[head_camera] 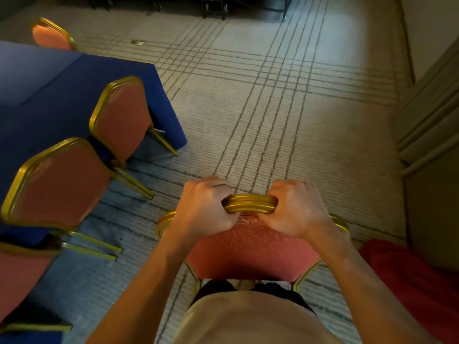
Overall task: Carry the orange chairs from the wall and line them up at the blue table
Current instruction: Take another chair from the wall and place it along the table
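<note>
Fingers [217, 186] of both hands curled tight over the gold top rail [249, 204] of an orange chair [250, 252]; left hand [206, 209] and right hand [298, 209] grip side by side, a short stretch of rail bare between them. Chair sits directly in front of the person's torso, backrest toward them: patterned orange fabric, ribbed gold frame. Cannot tell whether its legs touch the floor. Blue table [49, 95] at left, draped to the floor. Three matching chairs [121, 112] line its near side, backs outward; one more [49, 36] at the far side. Held chair stands apart from that row. Floor: pale carpet [273, 108] with dark crossing stripes. Panelled wall [427, 115] at right; red cloth [409, 274] lower right.
</note>
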The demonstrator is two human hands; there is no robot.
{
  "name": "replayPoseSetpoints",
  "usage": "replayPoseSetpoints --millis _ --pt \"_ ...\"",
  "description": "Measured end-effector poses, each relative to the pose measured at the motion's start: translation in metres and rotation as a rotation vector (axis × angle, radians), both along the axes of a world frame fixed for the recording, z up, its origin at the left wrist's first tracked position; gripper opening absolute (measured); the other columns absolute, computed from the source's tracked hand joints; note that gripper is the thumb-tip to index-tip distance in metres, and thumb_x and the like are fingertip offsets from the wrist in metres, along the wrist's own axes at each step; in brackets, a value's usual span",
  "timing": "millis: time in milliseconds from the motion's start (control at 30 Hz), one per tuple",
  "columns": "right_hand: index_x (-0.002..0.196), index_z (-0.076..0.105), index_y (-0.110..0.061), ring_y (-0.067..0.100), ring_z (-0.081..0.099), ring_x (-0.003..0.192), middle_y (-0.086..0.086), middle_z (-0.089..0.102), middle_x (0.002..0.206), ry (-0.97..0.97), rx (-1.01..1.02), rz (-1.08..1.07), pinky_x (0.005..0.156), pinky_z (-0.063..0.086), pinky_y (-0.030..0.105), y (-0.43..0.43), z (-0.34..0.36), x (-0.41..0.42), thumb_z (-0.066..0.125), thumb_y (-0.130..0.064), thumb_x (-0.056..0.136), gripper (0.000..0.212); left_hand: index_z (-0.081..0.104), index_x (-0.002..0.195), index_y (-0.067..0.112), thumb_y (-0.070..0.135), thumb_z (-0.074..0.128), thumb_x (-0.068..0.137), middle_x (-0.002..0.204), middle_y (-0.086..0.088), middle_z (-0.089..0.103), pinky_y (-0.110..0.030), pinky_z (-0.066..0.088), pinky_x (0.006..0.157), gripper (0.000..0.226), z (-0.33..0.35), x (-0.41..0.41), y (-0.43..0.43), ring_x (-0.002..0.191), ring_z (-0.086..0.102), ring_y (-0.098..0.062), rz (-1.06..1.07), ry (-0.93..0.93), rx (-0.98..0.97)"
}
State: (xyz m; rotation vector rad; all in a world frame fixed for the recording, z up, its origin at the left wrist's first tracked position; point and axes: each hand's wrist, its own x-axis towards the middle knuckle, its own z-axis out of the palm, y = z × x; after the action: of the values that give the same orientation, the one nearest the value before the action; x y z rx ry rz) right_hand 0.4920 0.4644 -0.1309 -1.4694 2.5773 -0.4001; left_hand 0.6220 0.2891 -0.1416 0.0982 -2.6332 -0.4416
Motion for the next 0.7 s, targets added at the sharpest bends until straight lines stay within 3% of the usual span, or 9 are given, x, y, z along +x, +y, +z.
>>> replayPoseSetpoints --millis 167,300,500,700 --pt "0.056 0.033 -0.039 0.012 0.056 0.074 -0.015 0.048 0.071 -0.015 0.026 0.017 0.069 0.041 0.030 -0.040 0.003 -0.052 0.063 -0.062 0.080 0.045 0.032 0.062 0.027 0.023 0.073 0.060 0.062 0.014 0.035 -0.023 0.018 0.054 0.041 -0.002 -0.046 -0.032 0.063 0.025 -0.005 0.072 -0.036 -0.006" --pt "0.055 0.035 -0.036 0.007 0.046 0.072 -0.017 0.041 0.066 0.016 0.047 0.036 0.070 0.035 0.029 -0.090 0.002 -0.101 0.062 -0.060 0.082 0.046 0.030 0.064 0.030 0.028 0.070 0.061 0.066 0.017 0.029 -0.018 0.010 0.052 0.041 -0.007 -0.094 -0.081 0.059 0.030 -0.007 0.079 -0.025 -0.022" --pt "0.050 0.033 -0.035 0.010 0.049 0.062 -0.017 0.038 0.058 0.026 0.004 0.004 0.062 0.034 0.027 -0.181 0.003 -0.175 0.045 -0.068 0.073 0.042 0.031 0.060 0.028 0.029 0.073 0.057 0.063 0.016 0.031 -0.022 0.020 0.054 0.042 -0.011 -0.176 -0.174 0.054 0.046 -0.016 0.083 0.007 0.009" --pt "0.053 0.039 -0.034 0.013 0.055 0.063 -0.015 0.044 0.061 0.037 -0.019 -0.049 0.062 0.044 0.030 -0.244 0.003 -0.239 0.043 -0.070 0.072 0.040 0.042 0.055 0.024 0.037 0.063 0.063 0.058 0.013 0.040 -0.023 0.022 0.052 0.026 -0.003 -0.247 -0.245 0.055 0.049 -0.016 0.005 0.000 -0.024"
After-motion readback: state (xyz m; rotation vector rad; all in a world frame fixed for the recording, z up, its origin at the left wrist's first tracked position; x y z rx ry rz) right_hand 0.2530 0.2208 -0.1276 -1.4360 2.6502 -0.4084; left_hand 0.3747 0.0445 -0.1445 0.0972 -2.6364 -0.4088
